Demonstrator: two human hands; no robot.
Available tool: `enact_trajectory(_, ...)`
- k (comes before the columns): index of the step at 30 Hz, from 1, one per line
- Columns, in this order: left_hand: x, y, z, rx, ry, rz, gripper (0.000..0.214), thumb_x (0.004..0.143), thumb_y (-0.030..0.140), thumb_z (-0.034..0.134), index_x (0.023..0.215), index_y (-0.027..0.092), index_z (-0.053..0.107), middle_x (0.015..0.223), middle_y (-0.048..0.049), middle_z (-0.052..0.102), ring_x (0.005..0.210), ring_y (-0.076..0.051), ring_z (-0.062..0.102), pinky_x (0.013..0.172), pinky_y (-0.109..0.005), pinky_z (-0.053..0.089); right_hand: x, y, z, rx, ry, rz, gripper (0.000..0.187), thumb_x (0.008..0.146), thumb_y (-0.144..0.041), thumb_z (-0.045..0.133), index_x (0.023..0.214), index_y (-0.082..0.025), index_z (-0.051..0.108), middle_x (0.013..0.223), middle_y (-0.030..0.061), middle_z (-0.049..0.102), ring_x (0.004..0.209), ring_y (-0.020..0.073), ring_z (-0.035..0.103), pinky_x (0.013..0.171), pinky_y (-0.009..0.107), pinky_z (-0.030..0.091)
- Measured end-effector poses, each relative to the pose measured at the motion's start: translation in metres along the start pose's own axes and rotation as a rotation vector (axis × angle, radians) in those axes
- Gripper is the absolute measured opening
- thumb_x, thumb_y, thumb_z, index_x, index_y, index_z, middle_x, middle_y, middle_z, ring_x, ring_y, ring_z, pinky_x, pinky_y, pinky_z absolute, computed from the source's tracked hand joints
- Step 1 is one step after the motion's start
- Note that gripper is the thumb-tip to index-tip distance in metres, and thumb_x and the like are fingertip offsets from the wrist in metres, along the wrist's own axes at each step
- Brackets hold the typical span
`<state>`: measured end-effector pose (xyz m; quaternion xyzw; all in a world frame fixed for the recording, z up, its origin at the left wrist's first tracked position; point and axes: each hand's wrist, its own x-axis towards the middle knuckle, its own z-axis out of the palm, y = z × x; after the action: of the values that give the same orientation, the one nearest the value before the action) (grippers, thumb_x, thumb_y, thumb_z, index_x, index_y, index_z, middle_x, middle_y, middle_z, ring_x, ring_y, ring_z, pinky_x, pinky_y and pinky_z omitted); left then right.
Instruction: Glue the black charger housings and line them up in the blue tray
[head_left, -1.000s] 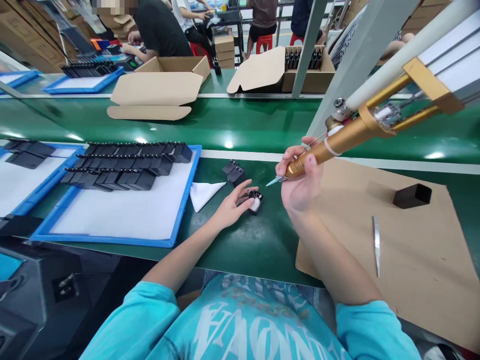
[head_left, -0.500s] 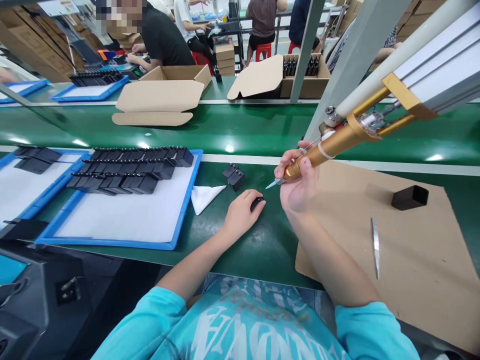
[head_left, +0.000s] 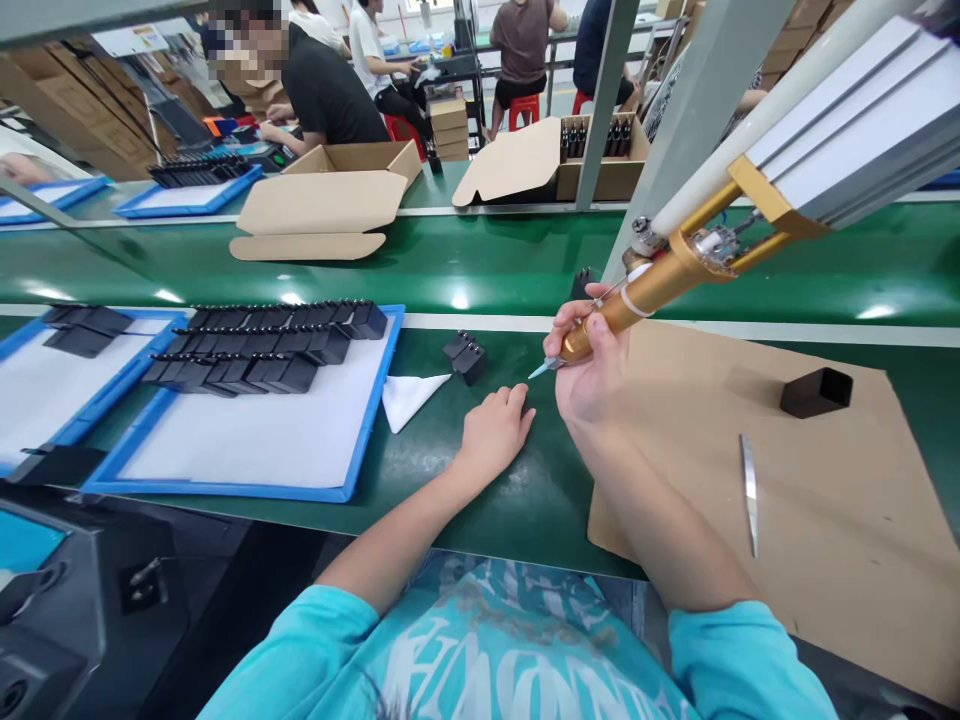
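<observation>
My right hand (head_left: 592,365) is closed round a gold pen-shaped dispenser (head_left: 637,292) that hangs from a white hose and a metal rail. Its pale blue tip (head_left: 541,369) points left, just above my left hand. My left hand (head_left: 495,428) lies palm down on the green bench with its fingers together, covering a small black part that is hidden beneath them. Two more small black parts (head_left: 466,356) sit just beyond it, and a folded white cloth (head_left: 409,396) lies to its left.
A blue tray (head_left: 247,445) with rows of black parts (head_left: 262,345) lies at left, beside another blue tray (head_left: 45,385). On the cardboard sheet (head_left: 825,520) at right are a black sleeve (head_left: 816,392) and a metal blade (head_left: 748,490). Beyond the green belt (head_left: 450,260), open cartons (head_left: 330,195) and seated co-workers.
My left hand drew the small black part in and closed down over it, hiding it. The right hand with the dispenser drifted slightly left, and the camera tilted up a little.
</observation>
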<state>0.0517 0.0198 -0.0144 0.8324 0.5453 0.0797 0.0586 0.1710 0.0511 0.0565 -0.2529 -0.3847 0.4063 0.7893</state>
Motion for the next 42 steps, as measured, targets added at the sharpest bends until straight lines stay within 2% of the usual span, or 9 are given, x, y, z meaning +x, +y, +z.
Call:
enact_trajectory(5,0.004,-0.008,-0.003,-0.014,-0.041,0.125,0.033,0.098,0.029,0.045,0.128,0.017,0.048,0.11,-0.009,0.061,0.099,-0.023,0.06,0.078,-0.033,0.048,0.0,-0.001,0.0,0.006,-0.006,-0.005,0.027,0.084,-0.045,0.058,0.103,-0.028,0.051,0.077,-0.005,0.057,0.051,0.0065,0.05,0.047,0.023,0.036)
enact_trajectory(9,0.013,-0.025,-0.007,0.121,0.058,0.154,0.04,0.098,0.035,0.044,0.133,0.016,0.05,0.106,-0.0114,0.063,0.103,-0.029,0.056,0.085,-0.042,0.045,0.001,-0.001,0.0,0.04,0.012,-0.006,0.025,0.083,-0.039,0.058,0.103,-0.026,0.052,0.076,-0.0051,0.059,0.051,0.0056,0.052,0.048,0.022,0.037)
enact_trajectory(15,0.036,-0.055,-0.015,0.109,0.286,-0.01,0.078,0.082,0.038,0.07,0.149,0.022,0.033,0.15,-0.0198,0.034,0.141,-0.041,0.026,0.109,-0.056,0.027,0.003,-0.002,-0.001,0.022,0.031,0.01,0.027,0.082,-0.039,0.058,0.104,-0.025,0.051,0.076,-0.0053,0.059,0.051,0.0063,0.052,0.048,0.022,0.037)
enact_trajectory(19,0.056,-0.071,-0.013,-0.103,0.152,-0.175,0.109,0.063,0.045,0.084,0.151,0.018,0.026,0.152,-0.026,0.026,0.14,-0.048,0.023,0.107,-0.061,0.029,0.004,-0.002,-0.002,0.013,0.042,0.015,0.027,0.081,-0.039,0.058,0.103,-0.025,0.051,0.075,-0.0054,0.059,0.051,0.0073,0.052,0.048,0.023,0.036)
enact_trajectory(24,0.062,-0.088,-0.015,-0.403,0.162,-0.168,0.093,0.061,0.039,0.082,0.143,0.02,0.041,0.136,-0.0192,0.047,0.13,-0.039,0.04,0.106,-0.056,0.035,0.004,-0.001,-0.004,-0.019,0.057,-0.006,0.028,0.081,-0.039,0.057,0.105,-0.027,0.049,0.077,-0.0058,0.058,0.05,0.0068,0.05,0.049,0.023,0.037)
enact_trajectory(27,0.048,-0.095,-0.029,-0.954,0.182,-0.126,0.085,0.066,0.053,0.075,0.14,0.024,0.044,0.125,-0.0129,0.057,0.118,-0.033,0.053,0.102,-0.051,0.041,0.005,0.001,-0.004,-0.021,0.097,-0.029,0.03,0.08,-0.038,0.058,0.106,-0.029,0.046,0.083,-0.006,0.059,0.049,0.0059,0.051,0.048,0.023,0.037)
enact_trajectory(31,0.012,-0.089,-0.055,-1.593,0.182,-0.052,0.086,0.073,0.082,0.043,0.139,0.026,0.047,0.12,-0.0121,0.061,0.115,-0.033,0.058,0.094,-0.053,0.046,0.006,0.003,-0.003,-0.018,0.19,-0.096,0.027,0.078,-0.034,0.06,0.1,-0.03,0.044,0.091,-0.0069,0.06,0.047,0.0066,0.054,0.046,0.023,0.038)
enact_trajectory(36,-0.02,-0.073,-0.07,-1.759,0.24,-0.09,0.102,0.069,0.094,0.024,0.141,0.025,0.044,0.131,-0.0151,0.055,0.127,-0.036,0.05,0.093,-0.055,0.047,0.01,0.004,-0.007,-0.01,0.237,-0.115,0.026,0.076,-0.029,0.061,0.1,-0.033,0.053,0.086,-0.0057,0.062,0.045,0.0094,0.053,0.045,0.027,0.039)
enact_trajectory(42,-0.032,-0.076,-0.066,-1.82,0.2,-0.133,0.105,0.065,0.095,0.023,0.144,0.028,0.037,0.133,-0.0144,0.054,0.128,-0.038,0.049,0.093,-0.057,0.046,0.012,0.004,-0.01,-0.031,0.248,-0.13,0.008,0.077,-0.029,0.058,0.085,-0.031,0.06,0.082,-0.0023,0.061,0.044,0.0115,0.05,0.045,0.033,0.039)
